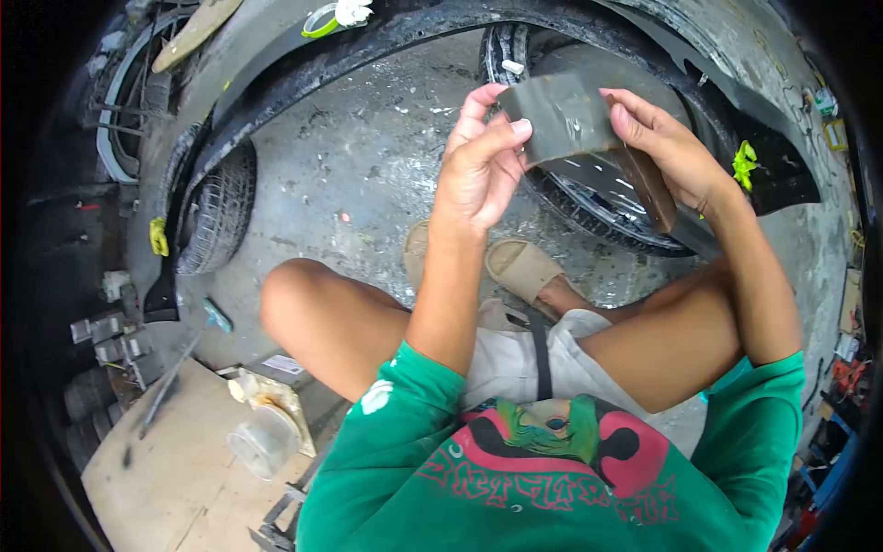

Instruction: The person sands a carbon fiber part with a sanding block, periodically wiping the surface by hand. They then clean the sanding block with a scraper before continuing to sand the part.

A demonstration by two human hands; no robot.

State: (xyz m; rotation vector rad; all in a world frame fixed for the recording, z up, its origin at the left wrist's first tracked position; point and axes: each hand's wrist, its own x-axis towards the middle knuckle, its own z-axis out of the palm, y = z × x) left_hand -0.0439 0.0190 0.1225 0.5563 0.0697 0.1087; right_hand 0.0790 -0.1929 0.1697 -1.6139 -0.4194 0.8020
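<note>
Both hands hold a dark grey rectangular sheet (563, 115) in front of a large black curved panel (405, 35). My left hand (483, 161) pinches the sheet's left edge, thumb on its face. My right hand (664, 143) grips the right side, where a brown strip (647, 189) hangs down from under the fingers. Whether the strip is joined to the sheet I cannot tell. Beneath the sheet and strip lies a wheel with a tire (579, 210). Near the panel's top are a green tape roll (320, 20) and a white crumpled piece (353, 11).
A second tire (221, 207) stands at the left under the panel. At the lower left, a board (166, 460) bears a clear plastic container (262, 446). A small green tool (217, 316) lies on the floor. Yellow gloves or rags (744, 164) hang on the panel's right end.
</note>
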